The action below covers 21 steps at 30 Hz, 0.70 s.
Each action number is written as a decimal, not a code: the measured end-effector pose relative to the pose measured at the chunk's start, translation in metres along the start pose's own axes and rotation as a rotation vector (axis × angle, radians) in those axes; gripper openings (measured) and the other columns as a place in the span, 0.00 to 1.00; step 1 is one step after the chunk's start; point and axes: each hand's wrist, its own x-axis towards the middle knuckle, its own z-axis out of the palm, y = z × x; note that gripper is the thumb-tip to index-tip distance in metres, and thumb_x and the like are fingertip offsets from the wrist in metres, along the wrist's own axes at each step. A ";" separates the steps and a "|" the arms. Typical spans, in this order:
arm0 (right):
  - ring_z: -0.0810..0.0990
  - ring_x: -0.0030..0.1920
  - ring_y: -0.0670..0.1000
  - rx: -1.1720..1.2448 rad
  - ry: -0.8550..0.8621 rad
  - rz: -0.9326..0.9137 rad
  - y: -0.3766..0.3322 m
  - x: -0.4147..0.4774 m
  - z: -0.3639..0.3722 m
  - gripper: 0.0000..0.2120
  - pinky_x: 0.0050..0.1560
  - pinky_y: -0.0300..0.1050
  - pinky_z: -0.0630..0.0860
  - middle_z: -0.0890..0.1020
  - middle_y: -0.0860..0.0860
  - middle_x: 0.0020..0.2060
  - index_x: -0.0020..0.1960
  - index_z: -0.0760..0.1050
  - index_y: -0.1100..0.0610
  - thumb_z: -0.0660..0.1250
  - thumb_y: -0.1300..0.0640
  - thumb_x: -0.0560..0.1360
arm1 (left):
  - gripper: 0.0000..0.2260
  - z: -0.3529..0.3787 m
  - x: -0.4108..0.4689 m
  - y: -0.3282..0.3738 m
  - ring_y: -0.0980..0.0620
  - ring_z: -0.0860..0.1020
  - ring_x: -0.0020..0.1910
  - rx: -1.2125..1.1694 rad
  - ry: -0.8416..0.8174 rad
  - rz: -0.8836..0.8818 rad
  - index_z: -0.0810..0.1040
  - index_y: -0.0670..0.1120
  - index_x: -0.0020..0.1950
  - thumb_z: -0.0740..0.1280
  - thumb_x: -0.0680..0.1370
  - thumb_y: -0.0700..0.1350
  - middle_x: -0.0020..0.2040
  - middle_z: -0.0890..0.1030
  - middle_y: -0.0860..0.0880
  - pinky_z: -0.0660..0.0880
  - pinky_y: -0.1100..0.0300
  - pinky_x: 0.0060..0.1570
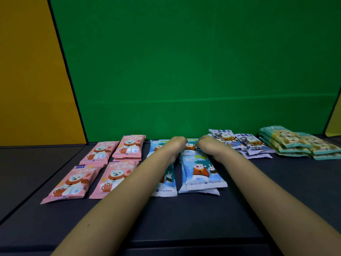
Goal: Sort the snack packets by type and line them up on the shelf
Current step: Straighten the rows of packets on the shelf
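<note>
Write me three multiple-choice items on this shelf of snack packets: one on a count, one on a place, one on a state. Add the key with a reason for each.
1. How many colour groups of packets lie on the shelf? A two; B four; C six.
2. Where do the left hand and right hand reach? A the leftmost group; B a middle group; C the rightmost group.
3. How do the rightmost packets lie? A flat in stacks; B standing upright; C torn open.

Key:
1 B: pink packets, blue packets, white packets and teal packets show.
2 B: the hands meet over the blue packets, second group from the left.
3 A: the teal packets lie flat on one another.
</note>
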 end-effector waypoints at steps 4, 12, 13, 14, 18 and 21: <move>0.60 0.29 0.51 0.016 -0.017 -0.011 -0.002 0.001 0.002 0.09 0.30 0.44 0.54 0.64 0.54 0.30 0.38 0.65 0.60 0.54 0.65 0.77 | 0.09 0.001 0.009 -0.004 0.42 0.77 0.57 -0.009 -0.016 0.008 0.70 0.43 0.41 0.57 0.79 0.44 0.57 0.78 0.38 0.70 0.48 0.63; 0.63 0.73 0.53 0.104 -0.093 -0.115 0.035 -0.042 -0.014 0.24 0.72 0.47 0.58 0.64 0.52 0.73 0.74 0.58 0.60 0.55 0.53 0.81 | 0.24 -0.019 -0.048 -0.026 0.41 0.64 0.72 -0.003 -0.126 0.094 0.64 0.43 0.73 0.60 0.77 0.46 0.74 0.65 0.43 0.58 0.43 0.72; 0.59 0.74 0.50 0.187 -0.110 -0.110 0.041 -0.052 -0.012 0.26 0.74 0.45 0.55 0.59 0.49 0.75 0.76 0.55 0.58 0.56 0.53 0.81 | 0.24 -0.019 -0.055 -0.031 0.39 0.60 0.73 -0.013 -0.132 0.089 0.61 0.41 0.74 0.59 0.79 0.45 0.75 0.62 0.41 0.55 0.42 0.72; 0.57 0.75 0.48 0.289 -0.121 -0.089 0.045 -0.059 -0.008 0.27 0.75 0.44 0.53 0.57 0.48 0.76 0.76 0.53 0.57 0.57 0.53 0.81 | 0.24 -0.020 -0.060 -0.038 0.37 0.59 0.73 -0.034 -0.138 0.069 0.60 0.39 0.73 0.59 0.79 0.44 0.74 0.60 0.39 0.54 0.43 0.72; 0.72 0.64 0.46 0.559 -0.091 -0.019 0.044 -0.082 0.008 0.26 0.69 0.41 0.60 0.72 0.47 0.66 0.75 0.55 0.58 0.58 0.55 0.80 | 0.04 -0.012 -0.081 -0.047 0.45 0.72 0.53 -0.200 -0.233 0.009 0.74 0.47 0.48 0.61 0.77 0.45 0.51 0.73 0.41 0.64 0.53 0.56; 0.76 0.48 0.43 0.614 -0.098 -0.049 0.036 -0.090 0.015 0.23 0.58 0.37 0.64 0.77 0.44 0.50 0.74 0.57 0.60 0.57 0.59 0.80 | 0.22 -0.001 -0.084 -0.046 0.50 0.73 0.57 -0.268 -0.262 0.030 0.60 0.47 0.74 0.59 0.80 0.41 0.69 0.70 0.44 0.68 0.59 0.54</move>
